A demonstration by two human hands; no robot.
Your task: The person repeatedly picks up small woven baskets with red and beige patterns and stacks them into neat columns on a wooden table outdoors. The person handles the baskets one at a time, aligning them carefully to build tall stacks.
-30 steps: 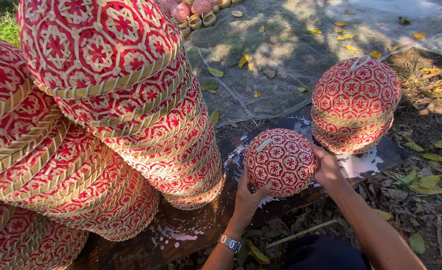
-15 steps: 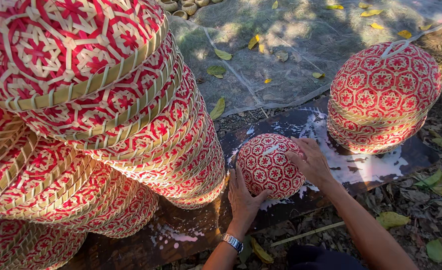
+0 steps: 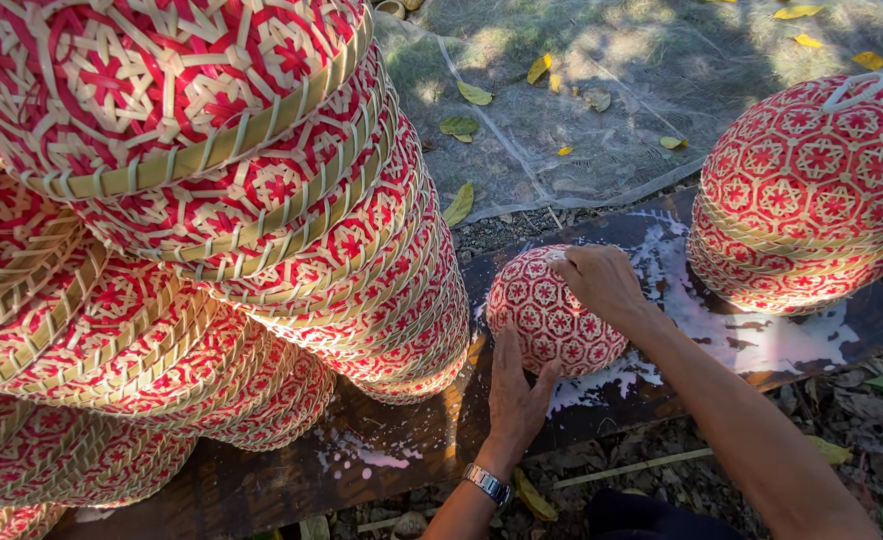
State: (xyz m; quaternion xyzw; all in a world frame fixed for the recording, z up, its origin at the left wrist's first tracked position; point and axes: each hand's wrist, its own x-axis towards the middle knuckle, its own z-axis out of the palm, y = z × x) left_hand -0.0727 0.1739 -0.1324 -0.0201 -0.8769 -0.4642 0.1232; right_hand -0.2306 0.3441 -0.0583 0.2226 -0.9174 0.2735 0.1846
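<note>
Right hand (image 3: 601,285): I see it lying on top of the small domed basket (image 3: 553,312), fingers curled over the crown at about 12 o'clock of the dome, closed on the weave.
Left hand (image 3: 514,395): flat and spread, fingers apart, pressed against the dome's near side at 7 o'clock; it clamps nothing.
Wristwatch (image 3: 487,485): metal band on the left wrist, at 6 o'clock from the hand.
Small domed basket: red and pale woven pattern, sitting mouth down on the worktop (image 3: 401,455), just right of frame centre, between both hands.
Worktop: dark board, wet-looking, with white smears (image 3: 721,330) spreading to 3 o'clock of the dome and a smaller patch at 8 o'clock.
Tall stack of baskets (image 3: 261,230): same weave, nested, leaning; fills the frame from 9 to 12 o'clock, its lowest rims just beside the dome.
Second stack (image 3: 806,195): a few nested baskets at 2 o'clock, well apart from the hands, on the same board.
Ground sheet (image 3: 611,110): grey mesh at 12 o'clock, with yellow fallen leaves (image 3: 475,94) on it.
</note>
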